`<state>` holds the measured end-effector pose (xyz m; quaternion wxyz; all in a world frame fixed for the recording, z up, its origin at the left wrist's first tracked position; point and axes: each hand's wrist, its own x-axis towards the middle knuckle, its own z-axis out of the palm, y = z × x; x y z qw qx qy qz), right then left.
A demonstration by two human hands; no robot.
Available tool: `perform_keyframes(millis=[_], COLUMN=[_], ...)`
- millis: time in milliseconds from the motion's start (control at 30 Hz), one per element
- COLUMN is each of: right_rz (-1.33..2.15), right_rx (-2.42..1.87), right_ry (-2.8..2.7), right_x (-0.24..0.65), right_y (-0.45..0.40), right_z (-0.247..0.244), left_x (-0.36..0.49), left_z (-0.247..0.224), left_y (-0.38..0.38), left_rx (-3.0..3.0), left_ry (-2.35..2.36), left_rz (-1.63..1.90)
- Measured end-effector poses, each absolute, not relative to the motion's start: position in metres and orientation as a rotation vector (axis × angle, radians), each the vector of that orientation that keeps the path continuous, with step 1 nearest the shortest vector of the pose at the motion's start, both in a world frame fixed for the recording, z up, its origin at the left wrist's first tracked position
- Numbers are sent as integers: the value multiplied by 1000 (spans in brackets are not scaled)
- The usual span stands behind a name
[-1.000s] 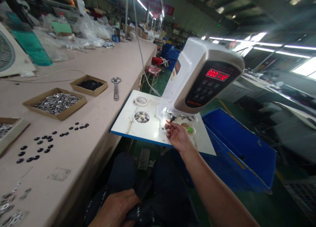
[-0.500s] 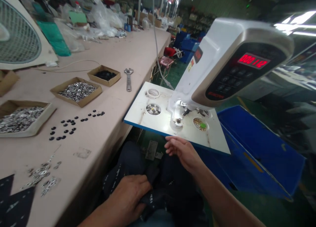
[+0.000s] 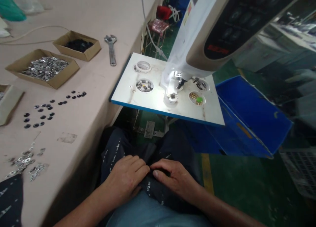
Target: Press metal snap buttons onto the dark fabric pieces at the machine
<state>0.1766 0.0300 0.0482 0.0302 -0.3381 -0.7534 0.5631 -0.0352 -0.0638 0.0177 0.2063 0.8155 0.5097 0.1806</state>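
Item, dark patterned cloth [image 3: 160,190]: gathered on the lap, lower centre of the frame, apart from the white machine [image 3: 204,39]. No fitted fastener can be made out on its visible folds; finished work on the hidden part, cannot tell.

Item, black caps [image 3: 42,117]: a loose scatter on the surface [image 3: 91,88], left of the frame, unattached. Item, silver rings [image 3: 26,160]: loose pile, lower left. Item, cardboard box of silver parts [image 3: 58,80]: well filled, upper left; a smaller box of black parts [image 3: 85,52] just beside it. Stage, by judgement: cloth in handling, away from the machine, with many parts lying loose; overall progress cannot be fixed.

Item, white plate [image 3: 153,103]: centre of frame, around the machine's base, with small metal parts in round wells.

Item, left hand [image 3: 128,174]: palm down, fingers curled and closed over the cloth, forearm rising from lower left. Item, right hand [image 3: 177,179]: thumb and forefinger bent inward, tips near each other at a fold beside the left fingertips; whether they pinch it, cannot tell. Hands close together, forearms converging from the lower corners.
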Motion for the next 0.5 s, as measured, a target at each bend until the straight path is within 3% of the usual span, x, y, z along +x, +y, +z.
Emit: perform_keyframes(millis=[200,367,500], right_rz=[1565,1665,1511], right_rx=[-962,-809,-601], right_ry=[-2343,-2514,-2767], right_x=[174,171,155], right_y=[27,35,60], right_z=[60,57,66], left_x=[-39,-33,-30], left_z=[21,33,37], left_y=[-74,-82,-81], left_rx=[2376,2061,1870], left_ry=[1495,1587,1591], left_rz=[783,539,419])
